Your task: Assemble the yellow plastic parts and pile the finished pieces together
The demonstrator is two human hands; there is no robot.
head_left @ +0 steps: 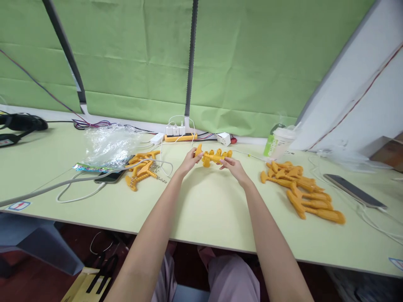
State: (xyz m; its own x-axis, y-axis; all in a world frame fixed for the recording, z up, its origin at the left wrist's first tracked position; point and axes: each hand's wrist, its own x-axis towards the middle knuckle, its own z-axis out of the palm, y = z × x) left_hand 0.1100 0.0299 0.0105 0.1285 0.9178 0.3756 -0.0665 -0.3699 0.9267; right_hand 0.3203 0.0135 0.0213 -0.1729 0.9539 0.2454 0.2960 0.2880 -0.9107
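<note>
Near the middle of the table, a yellow-orange plastic piece (215,157) is held up between both hands. My left hand (191,161) grips its left end by the pointed part, and my right hand (233,167) has its fingers closed on the right part. Several small yellow knobs stick up along the far side of the piece. Left of my hands lies a small heap of yellow pieces with metal chains (143,168). Over to the right, a larger pile of yellow pieces with ribbed handles (302,188) is spread on the table.
Behind the hands sits a yellow power strip (181,137) with white chargers. Clear plastic wrap (108,144) and a phone (109,177) lie on the left, with a cable crossing over. A white cup (281,142) and a dark tablet-like device (354,191) are on the right.
</note>
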